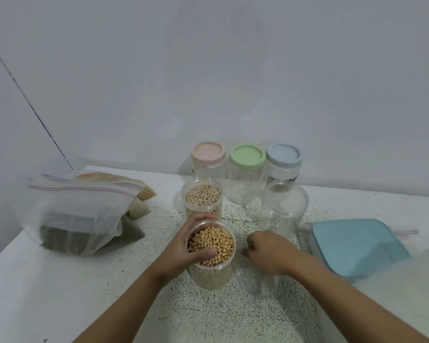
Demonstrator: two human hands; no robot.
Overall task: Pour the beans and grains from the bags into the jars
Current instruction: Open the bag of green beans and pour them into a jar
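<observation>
My left hand [183, 246] grips the rim of an open clear jar filled with yellow soybeans [212, 246], with the thumb over the near edge. To its right, my right hand [268, 251] curls over the top of an empty clear jar [255, 283] and holds it. Behind the soybean jar stands an open jar of black-eyed beans [203, 198]. Another empty open jar [284, 206] stands at the right behind my right hand. Zip bags of grains [80, 214] are piled at the left of the table; the front one holds green grain.
Three lidded clear jars stand by the wall: pink lid [208, 153], green lid [247, 157], blue lid [284, 155]. A blue-lidded plastic container [357, 246] lies at the right on a flat zip bag. The white speckled table [47, 280] ends at the left.
</observation>
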